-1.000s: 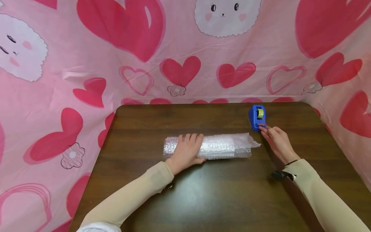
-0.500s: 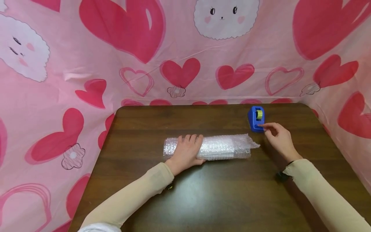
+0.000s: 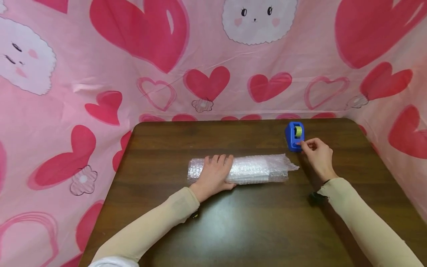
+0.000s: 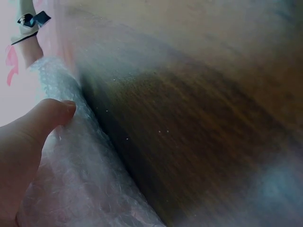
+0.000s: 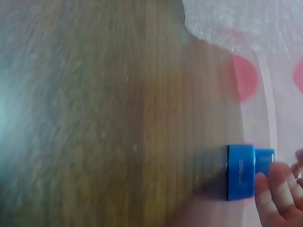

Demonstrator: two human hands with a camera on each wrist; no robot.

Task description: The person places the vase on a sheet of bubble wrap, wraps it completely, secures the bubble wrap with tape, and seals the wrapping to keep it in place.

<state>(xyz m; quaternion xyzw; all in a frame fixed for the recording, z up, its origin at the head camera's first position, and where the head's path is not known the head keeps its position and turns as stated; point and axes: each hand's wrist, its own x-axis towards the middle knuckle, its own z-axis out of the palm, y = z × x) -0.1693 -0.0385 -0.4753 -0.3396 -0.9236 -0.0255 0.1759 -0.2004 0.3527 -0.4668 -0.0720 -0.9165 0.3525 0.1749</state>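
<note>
A roll wrapped in clear bubble wrap (image 3: 251, 168) lies crosswise on the table, its loose end to the right. My left hand (image 3: 214, 174) grips it from above, fingers over the far side and thumb along the near side; the thumb (image 4: 47, 116) also shows on the plastic in the left wrist view. Beyond the loose end, at the right, stands a blue tape dispenser (image 3: 289, 138) with a yellowish tape roll (image 3: 298, 131). My right hand (image 3: 318, 157) pinches with thumb and forefinger at its front edge, apparently on the tape end, which is too clear to make out.
The dark brown wooden table (image 3: 233, 222) has rounded far corners. A pink cloth (image 3: 213, 48) printed with hearts hangs behind it and along both sides. The dispenser stands near the table's far right part.
My right hand has shifted about the dispenser's front edge, its fingers lifting away and coming back to a thumb-and-forefinger pinch. The left hand and the bubble-wrapped roll have stayed in place.
</note>
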